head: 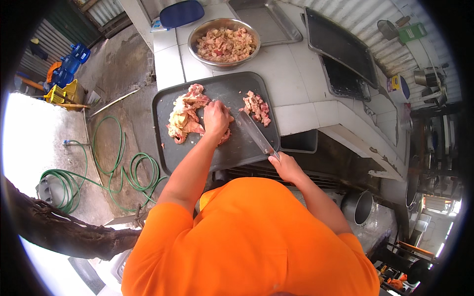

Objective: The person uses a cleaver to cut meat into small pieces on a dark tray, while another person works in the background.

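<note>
My left hand [217, 117] presses down on a strip of raw fatty meat [224, 137] on the dark grey tray [207, 157]; its fingertips are partly hidden. Left of that hand lies a larger heap of raw meat and fat [185, 113]. In my right hand [287, 166] is the handle of a broad-bladed knife [256, 134], its blade angled across the tray with the tip close to my left fingers. A small pile of chopped meat [256, 107] sits beyond the blade, at the tray's right side. Behind the tray stands a steel bowl [192, 51] filled with chopped meat pieces [226, 44].
On the white tiled counter [292, 74] are a metal baking tray [259, 22], a blue lid [182, 14] and dark pans [340, 44] at the right. A green hose [140, 162] coils on the floor at left, near blue water jugs [70, 63]. A metal pot [357, 207] lies at lower right.
</note>
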The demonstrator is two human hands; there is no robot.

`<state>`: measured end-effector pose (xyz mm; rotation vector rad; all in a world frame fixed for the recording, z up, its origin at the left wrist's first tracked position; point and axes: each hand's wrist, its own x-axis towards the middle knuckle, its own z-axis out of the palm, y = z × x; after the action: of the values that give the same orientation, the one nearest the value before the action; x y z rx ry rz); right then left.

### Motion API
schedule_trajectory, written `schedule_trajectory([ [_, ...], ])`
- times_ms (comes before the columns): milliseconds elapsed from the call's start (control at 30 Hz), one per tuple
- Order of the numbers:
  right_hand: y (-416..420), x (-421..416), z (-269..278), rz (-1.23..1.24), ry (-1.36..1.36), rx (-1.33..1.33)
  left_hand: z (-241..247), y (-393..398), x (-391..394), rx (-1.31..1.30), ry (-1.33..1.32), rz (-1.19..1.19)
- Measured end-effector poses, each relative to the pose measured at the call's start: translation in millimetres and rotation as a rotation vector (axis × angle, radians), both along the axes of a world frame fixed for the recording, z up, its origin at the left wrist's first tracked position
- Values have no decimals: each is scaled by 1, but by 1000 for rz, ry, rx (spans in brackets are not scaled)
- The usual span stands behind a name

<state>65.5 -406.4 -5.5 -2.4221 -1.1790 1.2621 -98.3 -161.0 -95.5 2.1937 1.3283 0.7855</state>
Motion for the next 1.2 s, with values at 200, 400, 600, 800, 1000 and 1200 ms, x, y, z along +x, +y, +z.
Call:
schedule_trajectory([
  [200, 17, 13, 14, 29, -65, 88, 6, -16, 3, -170, -103, -79],
  [400, 24, 14, 34, 119, -54, 175, 14, -38, 0, 80, -78, 21],
  [600, 27, 17, 40, 225, -55, 87, 10, -37, -4, -96, 34, -30],
  [800, 58, 6, -13, 217, -125, 95, 4, -42, 2, -57, -40, -66],
  [1000, 123, -17, -30, 180, -141, 161, 8, -33, 5, -1, -18, -31],
  [1200, 51, -4, -11, 174, -133, 70, 1, -8, -11, -142, 56, 93],
])
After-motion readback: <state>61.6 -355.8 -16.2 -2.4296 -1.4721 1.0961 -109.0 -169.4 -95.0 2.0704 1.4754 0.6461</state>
